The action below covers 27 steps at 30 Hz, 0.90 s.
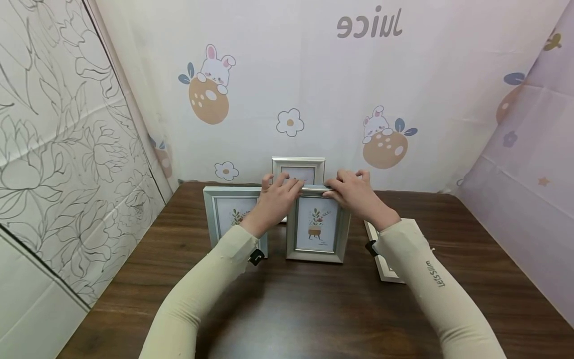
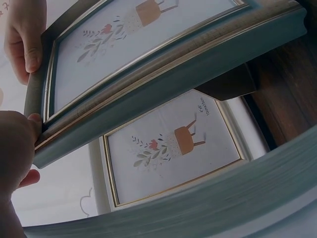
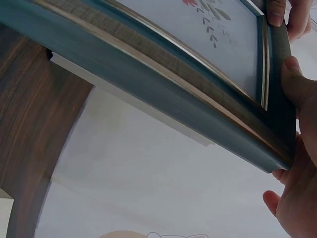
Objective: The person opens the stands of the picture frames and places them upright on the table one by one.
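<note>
A picture frame [image 1: 315, 257] with a grey-gold front and blue-green sides stands upright on the table, showing a drawing of a potted plant. My left hand [image 1: 274, 203] pinches its top edge near the left corner, thumb in front. At the right end of the same edge, my right hand [image 1: 358, 195] grips with the thumb on the front and fingers behind. In the left wrist view a whitish frame [image 2: 171, 158] with a thin gold inner line shows behind the held one. Its silvery top [image 1: 298, 161] rises between my hands in the head view.
A pale blue-green picture frame [image 1: 212, 219] stands at the left, partly covered by my left arm. Right of the held frame, a whitish frame [image 1: 393, 275] is half hidden under my right forearm. The dark wooden table [image 1: 309, 304] meets a printed curtain [image 1: 287, 75] at the back.
</note>
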Available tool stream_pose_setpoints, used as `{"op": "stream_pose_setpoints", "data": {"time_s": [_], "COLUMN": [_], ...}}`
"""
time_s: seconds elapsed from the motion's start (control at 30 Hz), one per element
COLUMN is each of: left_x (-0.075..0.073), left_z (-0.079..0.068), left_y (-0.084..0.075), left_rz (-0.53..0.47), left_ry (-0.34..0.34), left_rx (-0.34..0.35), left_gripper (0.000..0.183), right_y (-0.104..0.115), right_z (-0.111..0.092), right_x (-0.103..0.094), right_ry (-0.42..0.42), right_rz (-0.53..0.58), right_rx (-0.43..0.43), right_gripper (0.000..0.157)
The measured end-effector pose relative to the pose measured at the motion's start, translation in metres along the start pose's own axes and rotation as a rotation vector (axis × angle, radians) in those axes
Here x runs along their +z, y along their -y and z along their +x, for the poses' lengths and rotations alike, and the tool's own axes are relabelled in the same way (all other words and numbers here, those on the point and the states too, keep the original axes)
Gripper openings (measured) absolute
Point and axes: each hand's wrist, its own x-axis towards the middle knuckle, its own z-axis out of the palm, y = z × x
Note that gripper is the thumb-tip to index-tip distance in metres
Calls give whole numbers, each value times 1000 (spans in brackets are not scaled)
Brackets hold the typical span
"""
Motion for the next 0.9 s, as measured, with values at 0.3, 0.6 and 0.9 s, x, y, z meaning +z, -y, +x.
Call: {"op": "stream_pose_setpoints", "data": {"time_s": [0.3,0.6,0.9], "left_x": [0,-1,-2], "left_z": [1,1,1], "left_y": [-1,-2,-2], "left_rz": [-16,4,17], "left_ry": [53,59,65], "left_rx": [-26,-24,-21], "left_gripper": [31,31,31], "right_y": [-1,0,-2], "right_z": [1,1,1], "right_x": [2,2,4], "right_ry": [20,23,27], "right_rz": [45,62,70], "right_rx": [40,52,64], "right_gripper": [24,24,24]}}
